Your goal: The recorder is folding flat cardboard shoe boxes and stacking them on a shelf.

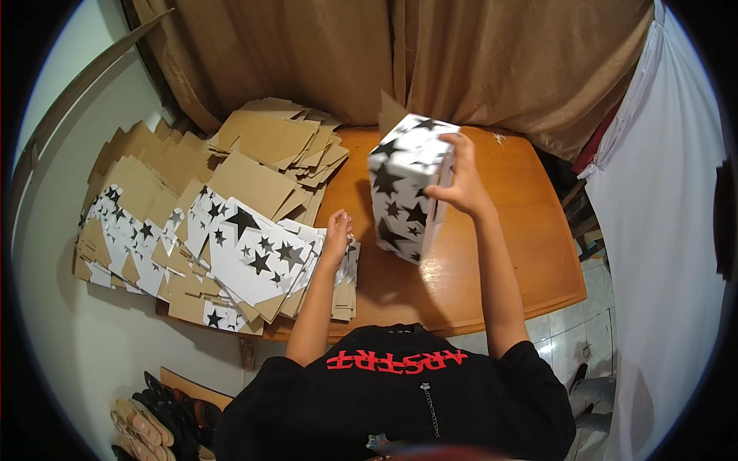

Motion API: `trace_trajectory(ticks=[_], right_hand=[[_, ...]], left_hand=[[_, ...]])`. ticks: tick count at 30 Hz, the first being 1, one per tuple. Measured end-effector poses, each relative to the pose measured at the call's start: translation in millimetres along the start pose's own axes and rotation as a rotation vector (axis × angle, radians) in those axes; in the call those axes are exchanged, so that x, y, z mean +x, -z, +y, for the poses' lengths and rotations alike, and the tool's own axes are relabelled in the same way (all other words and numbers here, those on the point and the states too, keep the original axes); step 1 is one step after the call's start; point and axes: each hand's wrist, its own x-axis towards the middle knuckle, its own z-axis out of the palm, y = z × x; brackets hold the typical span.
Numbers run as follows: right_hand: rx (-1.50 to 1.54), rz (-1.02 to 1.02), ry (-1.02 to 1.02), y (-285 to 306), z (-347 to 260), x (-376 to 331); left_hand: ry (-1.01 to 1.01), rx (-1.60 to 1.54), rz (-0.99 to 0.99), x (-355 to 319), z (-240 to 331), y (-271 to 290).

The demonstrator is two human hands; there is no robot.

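Note:
A folded cardboard box [400,192], white with black stars, is held up tilted over the wooden table, slightly blurred. My right hand [465,180] grips its upper right side, thumb on the near face and fingers over the top edge. A brown flap [392,110] sticks up at its far end. My left hand [337,237] is beside the right edge of a pile of flat star-printed sheets [257,250], apart from the box. Its fingers are curled closed; whether something small is between them cannot be made out.
Plain brown cardboard pieces [261,134] lie heaped across the left and back of the table [507,253]. A brown curtain [492,61] hangs behind it, and a white cloth [661,230] hangs on the right. Several shoes [146,422] sit at the lower left.

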Motion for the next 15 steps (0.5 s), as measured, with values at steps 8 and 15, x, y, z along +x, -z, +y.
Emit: trace_trajectory(ticks=[8,15], right_hand=[[0.365,0.429,-0.153,-23.2,73.2,-121.8],[0.279,0.376,-0.277,-45.6,120.9,-226.4]], left_hand=[[0.227,0.110,-0.064,4.9,16.7,-25.1],[-0.330,0.308,0.145,10.4,-25.7,-23.5]])
